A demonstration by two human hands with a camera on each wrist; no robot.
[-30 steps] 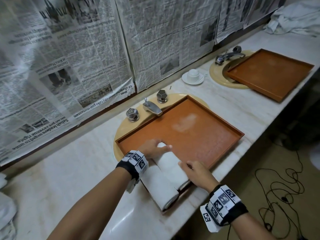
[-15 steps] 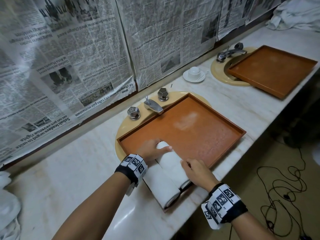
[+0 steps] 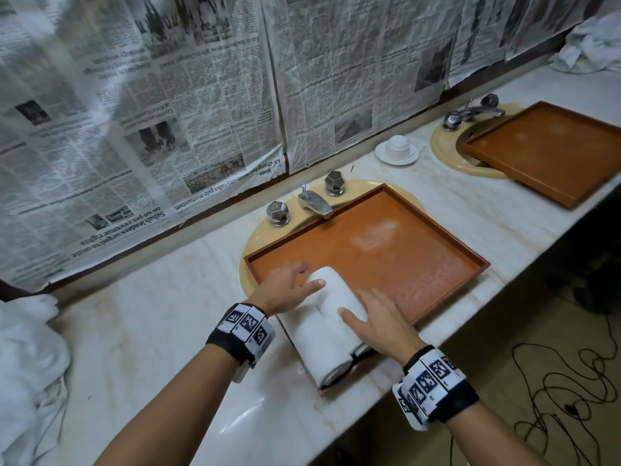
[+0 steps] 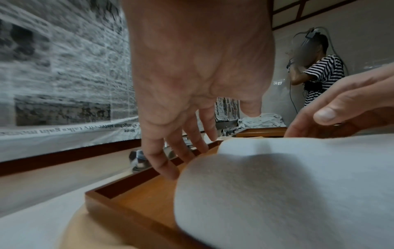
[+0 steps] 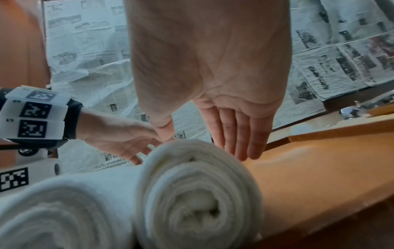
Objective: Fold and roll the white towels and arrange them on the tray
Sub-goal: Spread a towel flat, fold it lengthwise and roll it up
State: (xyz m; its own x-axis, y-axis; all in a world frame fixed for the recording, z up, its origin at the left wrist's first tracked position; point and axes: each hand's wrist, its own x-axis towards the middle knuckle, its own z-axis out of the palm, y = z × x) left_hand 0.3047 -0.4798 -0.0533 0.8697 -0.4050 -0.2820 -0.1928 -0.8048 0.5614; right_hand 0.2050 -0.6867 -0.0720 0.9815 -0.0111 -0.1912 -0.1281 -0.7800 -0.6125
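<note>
Two rolled white towels lie side by side at the near left end of the brown tray (image 3: 386, 257) over the sink. The left roll (image 3: 319, 348) is beside the right roll (image 3: 339, 297). My left hand (image 3: 307, 275) is at their far ends, fingers straight and thumb touching the right roll. My right hand (image 3: 366, 307) lies flat along the right roll's right side. In the right wrist view its straight fingers (image 5: 236, 134) reach past the spiral end of the right roll (image 5: 198, 193). In the left wrist view, the left hand's fingers (image 4: 170, 160) point down at the tray (image 4: 138, 202).
A second brown tray (image 3: 554, 153) sits on the far sink, with a cup and saucer (image 3: 397, 148) between the sinks. The tap (image 3: 314, 203) stands behind the near tray. Loose white towels are heaped at left (image 3: 27, 358) and far right (image 3: 594, 45). Cables (image 3: 554, 398) trail on the floor.
My right hand has left the near end of the right roll and now lies flat further along its side. The left hand stays at the far ends.
</note>
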